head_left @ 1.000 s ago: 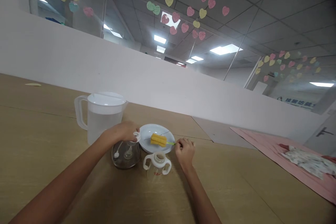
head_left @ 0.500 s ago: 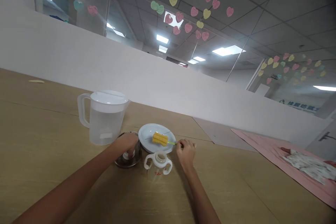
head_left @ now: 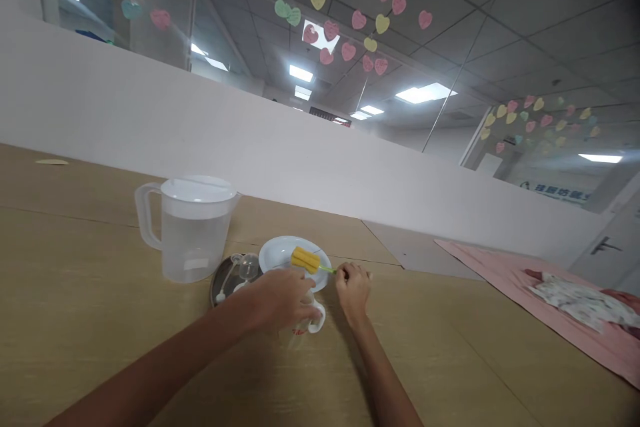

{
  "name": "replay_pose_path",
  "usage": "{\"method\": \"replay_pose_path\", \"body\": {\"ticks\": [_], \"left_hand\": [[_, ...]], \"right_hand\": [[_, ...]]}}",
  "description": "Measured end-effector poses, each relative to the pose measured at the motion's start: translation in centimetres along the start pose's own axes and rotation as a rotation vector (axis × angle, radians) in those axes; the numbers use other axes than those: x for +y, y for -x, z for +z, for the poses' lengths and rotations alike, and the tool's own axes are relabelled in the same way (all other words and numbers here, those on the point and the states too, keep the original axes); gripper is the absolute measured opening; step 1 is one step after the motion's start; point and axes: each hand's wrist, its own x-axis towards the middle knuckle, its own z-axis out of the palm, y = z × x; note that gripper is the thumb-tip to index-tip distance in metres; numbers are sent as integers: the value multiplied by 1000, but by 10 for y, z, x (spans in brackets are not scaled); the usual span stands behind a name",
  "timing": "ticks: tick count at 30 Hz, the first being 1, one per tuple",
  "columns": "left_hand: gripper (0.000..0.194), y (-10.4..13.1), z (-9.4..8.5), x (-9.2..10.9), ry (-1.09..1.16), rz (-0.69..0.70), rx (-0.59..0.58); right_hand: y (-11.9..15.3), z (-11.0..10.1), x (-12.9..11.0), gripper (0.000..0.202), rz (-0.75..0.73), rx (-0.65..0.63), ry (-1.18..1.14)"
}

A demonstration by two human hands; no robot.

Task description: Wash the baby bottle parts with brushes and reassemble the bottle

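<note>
My right hand [head_left: 354, 290] is closed around the green handle of a yellow sponge bottle brush [head_left: 305, 259]. The sponge head is over a white plate [head_left: 270, 253]. My left hand [head_left: 285, 297] is at the top of a clear two-handled baby bottle [head_left: 299, 340], its fingers curled about the neck and handles. The hand hides much of the bottle's top; one white handle shows at its right. Beside that wrist, a dark metal bowl [head_left: 216, 280] contains a clear dome-shaped cap [head_left: 249, 265] and white bottle parts, partly covered by the forearm.
A lidded translucent pitcher [head_left: 195, 240] stands behind the bowl on the left. Along the back of the wooden table [head_left: 450, 340] runs a white wall [head_left: 300, 153]. At the right, a pink cloth [head_left: 480, 260] carries a patterned garment [head_left: 570, 300].
My left hand has left the metal bowl and moved right onto the bottle, uncovering the parts in the bowl. My right hand keeps hold of the brush. The view has shifted slightly.
</note>
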Motion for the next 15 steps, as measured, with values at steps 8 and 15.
{"method": "replay_pose_path", "body": {"ticks": [8, 15], "left_hand": [[41, -7, 20, -2, 29, -10, -70], [42, -9, 19, -9, 316, -8, -132]], "right_hand": [[1, 1, 0, 26, 12, 8, -6], [0, 0, 1, 26, 28, 28, -35]]}}
